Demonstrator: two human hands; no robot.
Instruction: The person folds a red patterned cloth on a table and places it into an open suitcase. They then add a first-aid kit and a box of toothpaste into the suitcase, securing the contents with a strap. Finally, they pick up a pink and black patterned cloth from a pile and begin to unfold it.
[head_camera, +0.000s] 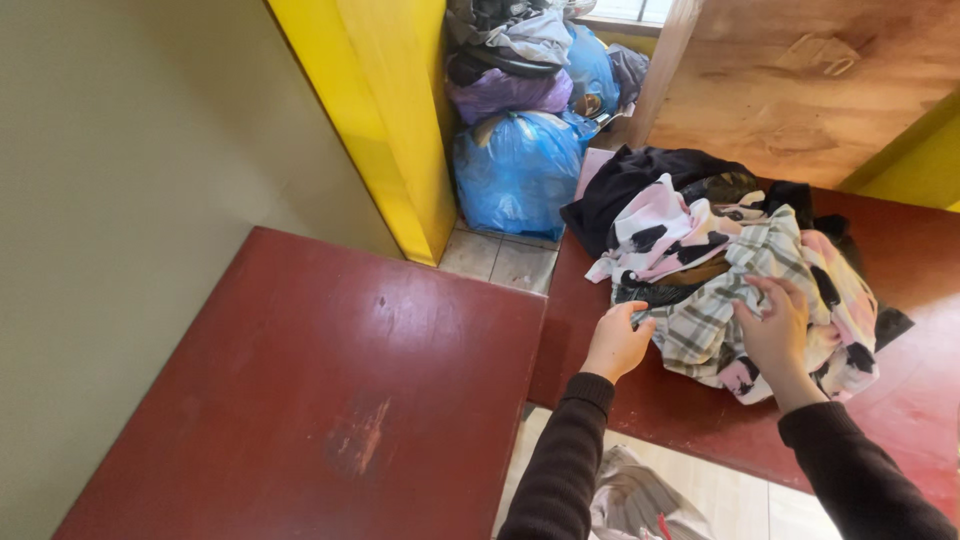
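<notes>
A heap of clothes (720, 250) lies on a dark red table (930, 400) at the right. On top is a grey and white plaid garment (705, 325), with a pink, white and black patterned cloth (660, 235) and black fabric beneath. My left hand (615, 340) pinches the plaid garment's left edge. My right hand (775, 325) rests on the plaid garment with its fingers spread. Both arms wear dark sleeves.
A second dark red table (320, 390) stands at the left beside a green wall. A yellow pillar (385, 110) rises behind it. Blue (515, 170) and purple (505, 92) bags are stacked on the tiled floor. A wooden board (800, 80) leans at the back right.
</notes>
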